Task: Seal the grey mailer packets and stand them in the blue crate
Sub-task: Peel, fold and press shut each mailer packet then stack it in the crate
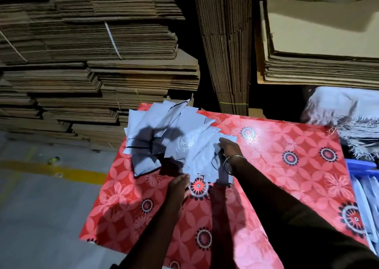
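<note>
Several grey mailer packets (pixel 164 131) lie in a loose heap at the far left of the red flowered table (pixel 287 176). The nearest packet (pixel 202 166) lies at the front of the heap. My right hand (pixel 229 148) rests on its far right corner, fingers curled down onto the plastic. At its near left edge, my left hand (pixel 179 186) touches it; the grip is hidden in shadow. The blue crate (pixel 357 166) shows at the right edge of the table, with grey packets (pixel 367 197) standing in it.
Stacks of flattened cardboard (pixel 92 73) fill the space behind and left of the table, with an upright bundle (pixel 227 49) in the middle. A grey bundle of sacks (pixel 346 117) sits behind the crate. Grey floor with a yellow line (pixel 51 170) lies to the left.
</note>
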